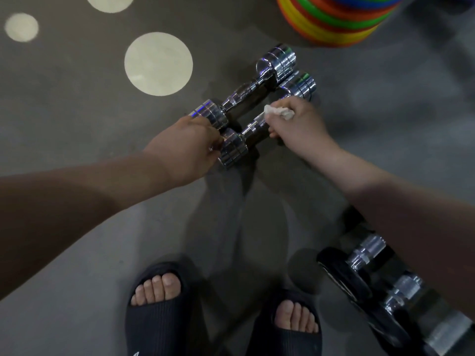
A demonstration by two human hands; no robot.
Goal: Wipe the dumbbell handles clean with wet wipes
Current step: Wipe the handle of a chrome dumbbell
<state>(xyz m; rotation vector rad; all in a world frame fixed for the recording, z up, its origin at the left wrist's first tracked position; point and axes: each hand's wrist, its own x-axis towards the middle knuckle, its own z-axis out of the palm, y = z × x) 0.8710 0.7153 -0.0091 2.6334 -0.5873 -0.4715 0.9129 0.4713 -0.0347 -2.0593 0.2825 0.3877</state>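
Observation:
Two chrome dumbbells lie side by side on the grey floor. The nearer dumbbell point(253, 127) has its handle wrapped by my right hand point(295, 124), which grips a crumpled white wet wipe point(279, 111) against the bar. My left hand point(191, 147) holds that dumbbell's near weight head point(232, 150) with curled fingers. The farther dumbbell point(246, 92) lies untouched just behind, parallel to the first.
A stack of rainbow-coloured rings point(336, 19) stands at the top right. A black rack with more chrome dumbbells point(372, 273) sits at the lower right under my right forearm. My feet in black slides point(159, 304) are at the bottom. Pale round spots point(158, 64) mark the floor.

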